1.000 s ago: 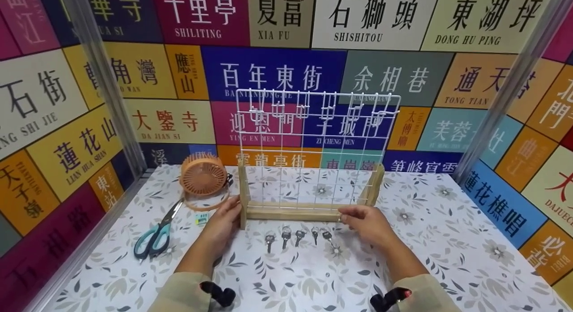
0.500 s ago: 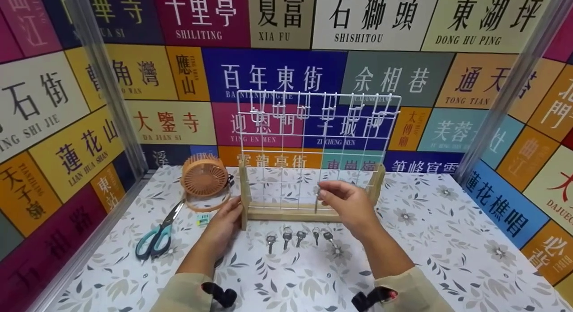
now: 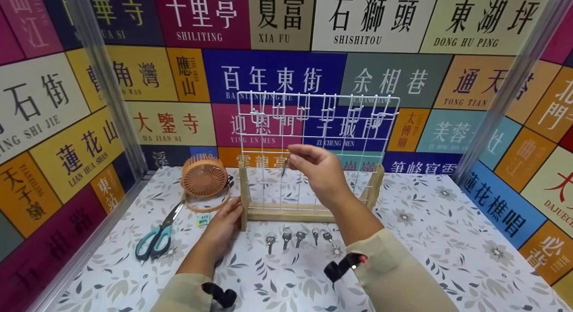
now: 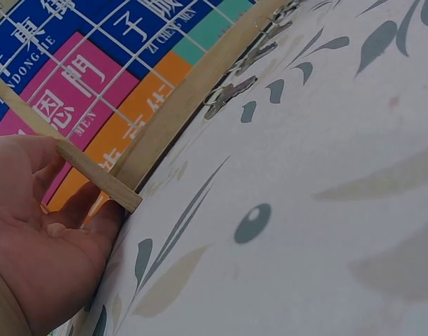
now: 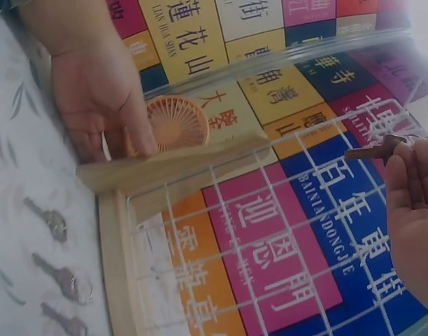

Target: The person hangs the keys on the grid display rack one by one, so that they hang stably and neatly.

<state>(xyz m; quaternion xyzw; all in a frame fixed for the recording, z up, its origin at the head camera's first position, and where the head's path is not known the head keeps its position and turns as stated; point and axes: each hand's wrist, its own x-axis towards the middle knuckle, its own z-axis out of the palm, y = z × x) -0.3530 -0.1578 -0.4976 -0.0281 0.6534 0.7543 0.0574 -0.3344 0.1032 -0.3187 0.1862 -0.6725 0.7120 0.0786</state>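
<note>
Key (image 5: 373,151) now partway up the wire rack (image 3: 295,135)

So this key is in midair in front of the white grid, a bit left of centre and below the row of wire hooks (image 3: 328,114). The right hand (image 3: 320,168) has it pinched between thumb and fingers, blade pointing downish. Half a second ago it was lower and further right, close to the wooden base (image 3: 291,215), so it's gone up and across pretty quick. My read: that puts it nearer the hooks, though it's on none of them, so I'd call this one mid-carry.

Left hand (image 3: 226,224) hasn't budged, it's at the left wooden upright (image 3: 243,193). Can't tell if it's gripping or just bracing.

Five more keys (image 3: 301,236) lie in a row on the bench (image 3: 277,285) in front of the base, same as before. Further out on the left: orange fan (image 3: 204,177), scissors (image 3: 154,242), both untouched.
</note>
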